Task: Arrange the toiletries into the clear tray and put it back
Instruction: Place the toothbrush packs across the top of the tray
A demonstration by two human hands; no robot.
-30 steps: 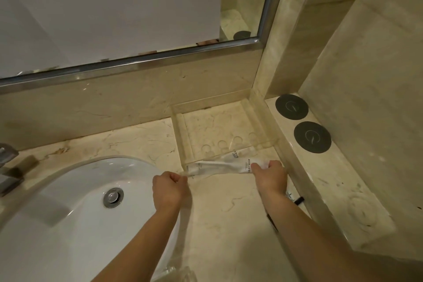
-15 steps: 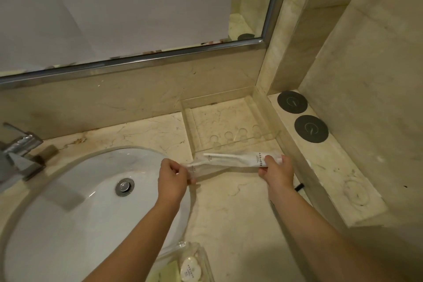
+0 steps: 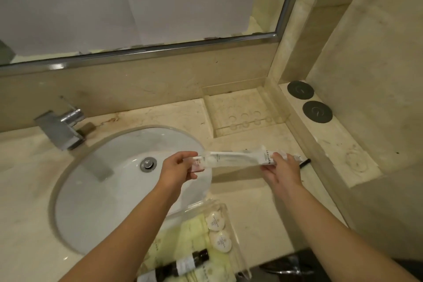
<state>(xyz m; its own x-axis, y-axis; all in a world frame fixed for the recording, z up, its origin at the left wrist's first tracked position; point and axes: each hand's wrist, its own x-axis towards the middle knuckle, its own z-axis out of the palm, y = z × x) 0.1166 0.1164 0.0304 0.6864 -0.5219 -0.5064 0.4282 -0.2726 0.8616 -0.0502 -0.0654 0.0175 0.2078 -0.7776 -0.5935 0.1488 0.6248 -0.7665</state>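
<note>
A long white toothbrush packet hangs level above the counter, just right of the sink. My left hand pinches its left end and my right hand grips its right end. An empty clear tray sits in the back corner against the wall, beyond the packet. A second clear tray lies at the counter's near edge below my arms. It holds a pale green towel, two round white soaps and a dark bottle.
The white sink with a chrome faucet fills the left. A raised stone ledge on the right carries two black discs. A small black object lies on the counter by my right hand. A mirror spans the back wall.
Both hands have drawn the packet back from the front of the corner tray towards me and lifted it. The view has dropped, and the near tray with toiletries now shows.
</note>
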